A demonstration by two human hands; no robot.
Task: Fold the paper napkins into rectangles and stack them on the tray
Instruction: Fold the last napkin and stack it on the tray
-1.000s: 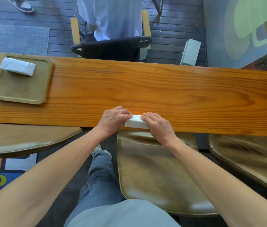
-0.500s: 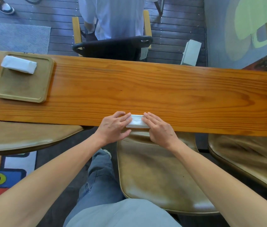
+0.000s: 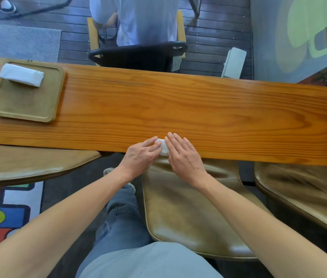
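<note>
A long wooden table (image 3: 198, 109) is running across the view from left to right, its near edge lying just above a tan padded seat (image 3: 188, 207). Two more tan seats are showing, one at the left (image 3: 28, 163) and one at the right (image 3: 303, 193). Beyond the table a person in a white shirt (image 3: 144, 19) is sitting in a dark chair (image 3: 138, 55) with their back to the camera, and a small white box (image 3: 233, 62) is standing on the dark plank floor to the right of that chair. A colourful rug (image 3: 2, 213) with a number 9 on it is lying at the lower left.

At the left end of the table a square wooden tray (image 3: 28, 109) is sitting flat, and a folded white napkin (image 3: 21, 74) is lying across its far part, slightly tilted.

Near the table's front edge, both hands are meeting over a second small white napkin (image 3: 162, 146). The left hand (image 3: 140, 155) is lying with its fingers stretched out, the fingertips touching the napkin's left side. The right hand (image 3: 182, 153) is pressing flat on the napkin with straight fingers held close together, covering most of it, so only a small white patch is showing between the two hands.
</note>
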